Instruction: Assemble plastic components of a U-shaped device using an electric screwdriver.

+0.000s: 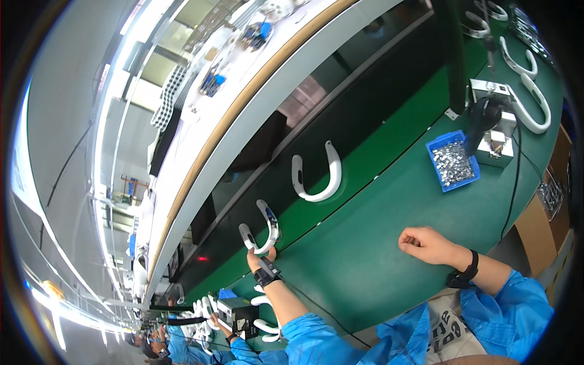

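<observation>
At the edge of the conveyor strip, my left hand (261,260) grips the curved bottom of a white U-shaped neckband (271,238). The open ends of this neckband point away from me, and parts show along the inside of one arm. Another white neckband (322,196) lies farther along the strip, beyond my left hand. Over the green tabletop (359,261), my right hand (429,244) is closed in a loose curl, with no object visible in it. Dark bands circle both wrists.
A blue bin (473,176) of small metal parts stands at the right, beside a bench fixture (496,149) with a black cable. White neckbands (535,109) lie behind it. A dark post (450,61) rises there. At lower left, a co-worker's hand (219,322) is near a black box (243,317).
</observation>
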Action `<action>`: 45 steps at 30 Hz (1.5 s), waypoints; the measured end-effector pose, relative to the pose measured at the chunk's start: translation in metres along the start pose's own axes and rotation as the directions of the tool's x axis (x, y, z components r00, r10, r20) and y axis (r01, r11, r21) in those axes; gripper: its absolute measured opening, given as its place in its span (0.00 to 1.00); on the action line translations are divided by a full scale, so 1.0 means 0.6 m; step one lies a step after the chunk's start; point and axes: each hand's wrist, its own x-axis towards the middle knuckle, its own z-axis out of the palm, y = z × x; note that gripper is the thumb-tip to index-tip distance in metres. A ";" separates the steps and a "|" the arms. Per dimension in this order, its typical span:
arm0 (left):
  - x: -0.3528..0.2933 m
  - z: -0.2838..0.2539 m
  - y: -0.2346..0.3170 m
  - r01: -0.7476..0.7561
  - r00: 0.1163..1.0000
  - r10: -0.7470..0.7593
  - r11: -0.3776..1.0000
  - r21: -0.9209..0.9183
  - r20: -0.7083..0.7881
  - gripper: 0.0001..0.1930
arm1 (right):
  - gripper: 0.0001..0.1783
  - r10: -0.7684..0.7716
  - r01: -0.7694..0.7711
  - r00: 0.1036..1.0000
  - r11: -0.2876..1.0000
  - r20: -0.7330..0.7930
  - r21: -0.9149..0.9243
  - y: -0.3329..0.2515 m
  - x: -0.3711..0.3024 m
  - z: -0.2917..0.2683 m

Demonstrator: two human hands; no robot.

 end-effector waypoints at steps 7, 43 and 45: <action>0.051 0.007 0.059 0.140 0.984 -0.142 0.990 0.024 0.109 0.31 | 0.09 -0.077 0.077 0.997 0.997 -0.008 0.009 0.007 -0.002 -0.002; -0.661 0.260 -0.377 -0.508 0.528 -0.038 0.787 0.350 0.849 0.28 | 0.04 -0.368 0.040 0.922 0.402 -0.121 -0.915 -0.034 -0.005 -0.294; -0.648 0.264 -0.375 -0.547 0.500 -0.093 0.737 0.397 0.861 0.23 | 0.06 -0.227 0.016 0.971 0.358 -0.070 -0.934 -0.039 0.005 -0.299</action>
